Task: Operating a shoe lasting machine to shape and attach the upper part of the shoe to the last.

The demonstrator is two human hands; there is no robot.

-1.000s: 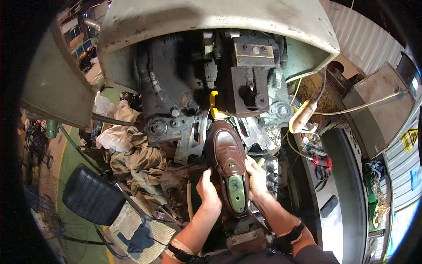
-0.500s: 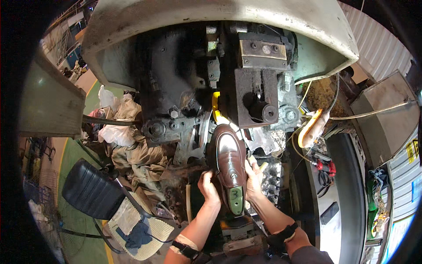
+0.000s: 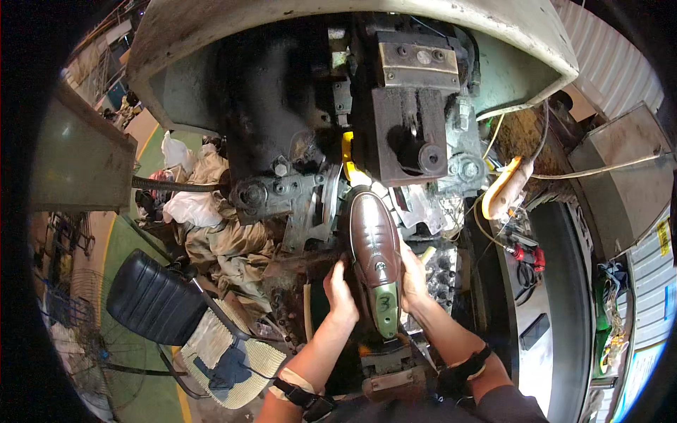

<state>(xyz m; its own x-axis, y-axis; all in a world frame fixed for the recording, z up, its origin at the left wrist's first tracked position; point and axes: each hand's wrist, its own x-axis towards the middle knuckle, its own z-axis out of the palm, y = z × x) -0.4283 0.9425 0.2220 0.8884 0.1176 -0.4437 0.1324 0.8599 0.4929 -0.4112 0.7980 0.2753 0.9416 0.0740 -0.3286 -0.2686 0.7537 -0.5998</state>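
A brown leather shoe (image 3: 371, 229) is fitted on a green shoe last (image 3: 385, 310), its toe pointing up toward the machine (image 3: 412, 134). Against the shoe's right side lies my right hand (image 3: 415, 282), closed about its edge, with some fingers hidden. On the other side, my left hand (image 3: 340, 292) is a little apart from the shoe, its fingers stretched upward and holding nothing. Just beyond the toe are a bright light and a yellow part (image 3: 348, 151) of the machine. Metal plates (image 3: 317, 215) flank the toe.
A pale curved hood (image 3: 352, 15) arches over the machine. A lamp (image 3: 506, 190) hangs at the right on cables, above a bench with a phone (image 3: 534, 331). To the left stand a black chair (image 3: 151, 296) and a heap of cloth and bags (image 3: 218, 225).
The shoe has turned slightly, its toe now tilted a little left and its heel right. My left hand has drawn away from its side. The whole view has shifted a little.
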